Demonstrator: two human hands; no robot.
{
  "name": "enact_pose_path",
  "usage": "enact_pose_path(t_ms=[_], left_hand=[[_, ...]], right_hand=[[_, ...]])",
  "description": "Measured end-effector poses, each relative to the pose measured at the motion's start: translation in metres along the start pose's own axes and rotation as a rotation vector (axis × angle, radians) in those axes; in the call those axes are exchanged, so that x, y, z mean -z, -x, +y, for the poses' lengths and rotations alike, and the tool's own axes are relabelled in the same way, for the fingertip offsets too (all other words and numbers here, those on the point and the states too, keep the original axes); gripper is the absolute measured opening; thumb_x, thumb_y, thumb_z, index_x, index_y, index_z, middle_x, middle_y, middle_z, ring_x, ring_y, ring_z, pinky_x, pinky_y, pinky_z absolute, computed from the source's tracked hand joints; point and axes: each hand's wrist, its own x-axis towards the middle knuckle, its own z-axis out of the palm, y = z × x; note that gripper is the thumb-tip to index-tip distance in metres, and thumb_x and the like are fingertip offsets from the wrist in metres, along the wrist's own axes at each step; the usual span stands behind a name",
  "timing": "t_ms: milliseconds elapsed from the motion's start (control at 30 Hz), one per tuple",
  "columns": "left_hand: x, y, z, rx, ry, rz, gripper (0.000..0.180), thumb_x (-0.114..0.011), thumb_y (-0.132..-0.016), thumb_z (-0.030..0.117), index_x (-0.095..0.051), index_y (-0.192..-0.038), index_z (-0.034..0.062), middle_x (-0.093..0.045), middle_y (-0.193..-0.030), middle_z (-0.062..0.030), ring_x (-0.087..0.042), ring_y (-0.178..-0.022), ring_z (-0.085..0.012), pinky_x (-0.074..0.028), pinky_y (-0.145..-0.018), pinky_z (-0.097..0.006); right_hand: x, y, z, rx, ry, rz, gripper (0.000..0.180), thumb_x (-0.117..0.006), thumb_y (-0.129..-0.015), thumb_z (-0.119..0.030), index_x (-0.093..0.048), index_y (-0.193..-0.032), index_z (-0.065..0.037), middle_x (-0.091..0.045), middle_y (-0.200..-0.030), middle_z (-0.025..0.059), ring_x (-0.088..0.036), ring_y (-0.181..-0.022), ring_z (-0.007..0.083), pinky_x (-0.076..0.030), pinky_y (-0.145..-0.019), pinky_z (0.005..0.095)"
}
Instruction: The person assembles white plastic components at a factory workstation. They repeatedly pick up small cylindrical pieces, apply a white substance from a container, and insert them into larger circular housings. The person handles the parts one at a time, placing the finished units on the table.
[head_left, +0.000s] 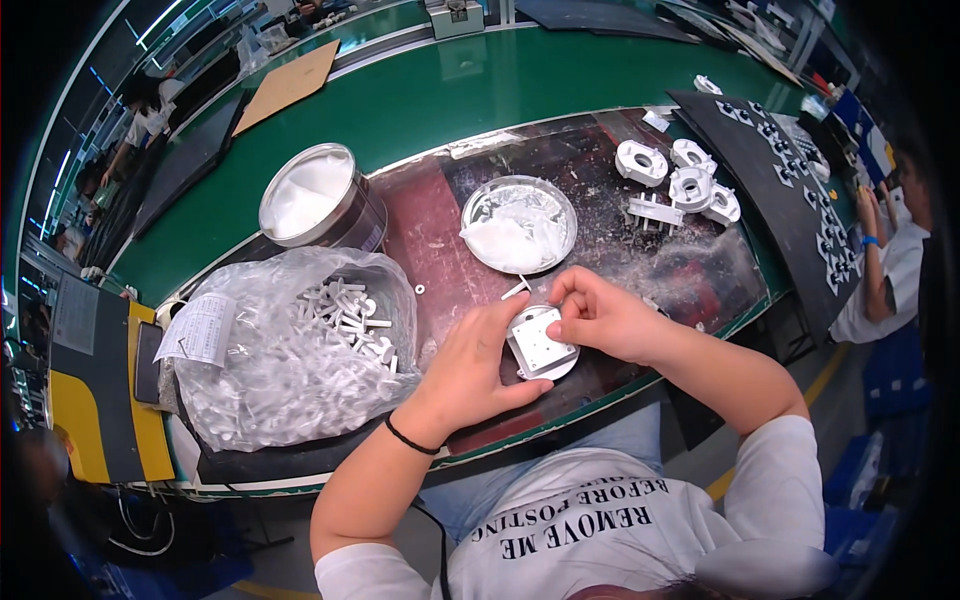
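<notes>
My left hand (470,365) cradles a small round white plastic part (541,345) with a square plate on top, gripping it from the left and below. Fingertips of my right hand (598,315) pinch the same part at its upper right edge. A thin white plastic pin (515,289) lies on the mat just above the part. Behind it sits a shallow round metal dish (519,224) with white paste. At my left, an open clear plastic bag (290,345) holds several white plastic pins.
A metal can (318,198) of white paste stands at the back left. Several finished white round parts (676,180) lie at the back right beside a black tray (790,190) of small pieces. Another person (890,260) sits at the right. The green bench (450,90) extends behind.
</notes>
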Motion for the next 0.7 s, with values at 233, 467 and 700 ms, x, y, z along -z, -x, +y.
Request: enact_pose_path(t_ms=[233, 467, 700], left_hand=[[0.000, 0.000, 0.002, -0.009, -0.002, 0.008, 0.085, -0.079, -0.062, 0.026, -0.035, -0.132, 0.0061, -0.052, -0.109, -0.0184, -0.052, -0.099, -0.0366, -0.041, -0.086, -0.042], [0.000, 0.001, 0.003, 0.057, -0.013, -0.047, 0.091, -0.081, -0.061, 0.026, -0.031, -0.132, 0.0019, -0.054, -0.115, -0.0211, -0.052, -0.106, -0.0363, -0.041, -0.092, -0.042], [-0.001, 0.000, 0.003, 0.040, 0.014, -0.011, 0.088, -0.079, -0.062, 0.026, -0.032, -0.133, 0.0039, -0.053, -0.112, -0.0199, -0.052, -0.101, -0.0367, -0.042, -0.089, -0.042]], right_hand=[[0.002, -0.001, -0.008, 0.009, 0.139, -0.021, 0.028, -0.063, -0.085, -0.003, -0.043, -0.104, -0.006, -0.050, -0.072, -0.0045, -0.045, -0.067, 0.0014, -0.038, -0.061, 0.0181], [0.001, -0.001, -0.003, -0.004, 0.075, -0.003, 0.029, -0.064, -0.085, -0.003, -0.043, -0.104, -0.006, -0.051, -0.072, -0.0040, -0.046, -0.067, 0.0017, -0.038, -0.061, 0.0185], [0.003, -0.004, 0.000, -0.034, -0.021, 0.002, 0.029, -0.063, -0.085, -0.004, -0.043, -0.105, -0.007, -0.051, -0.071, -0.0038, -0.046, -0.066, 0.0025, -0.037, -0.060, 0.0184]])
